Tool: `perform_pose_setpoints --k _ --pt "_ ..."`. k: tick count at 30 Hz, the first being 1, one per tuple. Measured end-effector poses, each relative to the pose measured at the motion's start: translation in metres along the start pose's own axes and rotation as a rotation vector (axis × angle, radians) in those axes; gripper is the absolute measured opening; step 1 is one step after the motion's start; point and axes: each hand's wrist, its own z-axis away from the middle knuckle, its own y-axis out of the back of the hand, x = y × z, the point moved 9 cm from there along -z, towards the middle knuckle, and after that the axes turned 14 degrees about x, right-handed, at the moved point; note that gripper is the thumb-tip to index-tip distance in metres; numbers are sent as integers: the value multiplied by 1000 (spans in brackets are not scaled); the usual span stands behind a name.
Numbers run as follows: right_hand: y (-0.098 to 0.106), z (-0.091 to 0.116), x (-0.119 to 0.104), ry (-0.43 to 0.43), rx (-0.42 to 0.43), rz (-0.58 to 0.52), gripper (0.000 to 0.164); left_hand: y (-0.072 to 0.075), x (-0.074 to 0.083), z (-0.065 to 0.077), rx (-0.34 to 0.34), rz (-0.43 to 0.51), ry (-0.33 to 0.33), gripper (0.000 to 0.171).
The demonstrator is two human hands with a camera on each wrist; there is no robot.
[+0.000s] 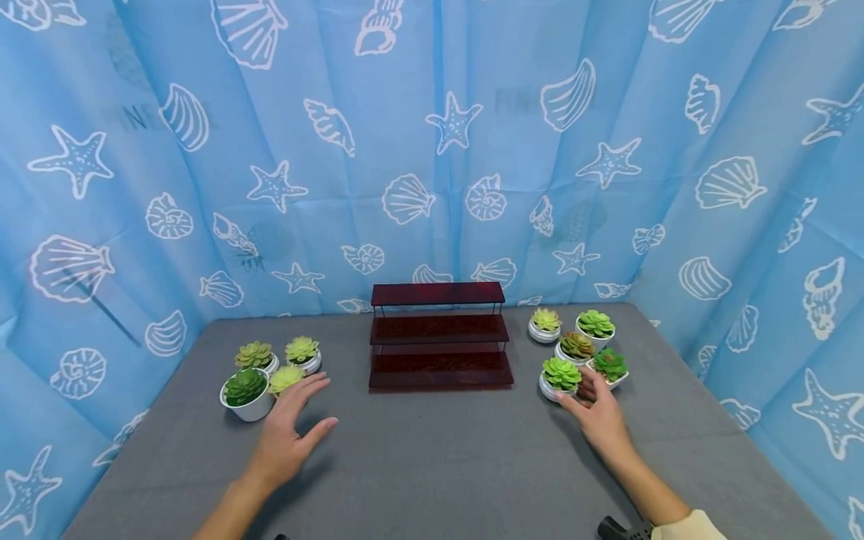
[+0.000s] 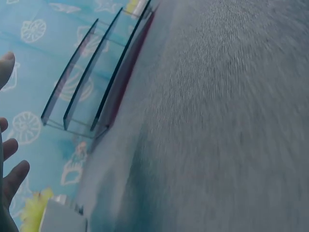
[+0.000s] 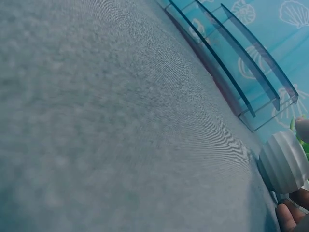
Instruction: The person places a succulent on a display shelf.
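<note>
On the right, my right hand (image 1: 601, 411) grips a small potted succulent (image 1: 560, 376) with bright green leaves, thumb and fingers on either side of its pot. The right wrist view shows that white ribbed pot (image 3: 284, 163) between the thumb and the fingers. My left hand (image 1: 286, 435) hovers with fingers spread and nothing in them, beside the left group of plants. Nearest to it is a yellow-green succulent (image 1: 286, 377), partly hidden by the hand. A dark green succulent in a white pot (image 1: 250, 405) and two paler ones stand close by.
A dark red three-tier shelf (image 1: 440, 330) stands at the back middle of the grey table (image 1: 432, 465). Several more potted succulents (image 1: 595, 324) cluster behind the right hand. A blue shell-patterned curtain (image 1: 432, 165) encloses the back and sides.
</note>
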Motion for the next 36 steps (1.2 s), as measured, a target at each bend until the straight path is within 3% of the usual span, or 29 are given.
perform_pose_setpoints --k 6,12,23,30,36 --pt "-7 -5 -1 21 -7 3 61 -16 -2 -2 11 66 29 61" --pt "-11 -10 1 32 -18 8 60 -31 -8 -4 -3 61 53 59" --pt "-11 -12 4 33 18 101 59 -63 -25 -8 -33 117 207 54" --pt "-11 -13 5 36 27 134 60 -72 -38 -11 80 103 335 47" --pt "-14 -10 3 -14 -11 128 64 -82 -51 -13 143 83 452 46"
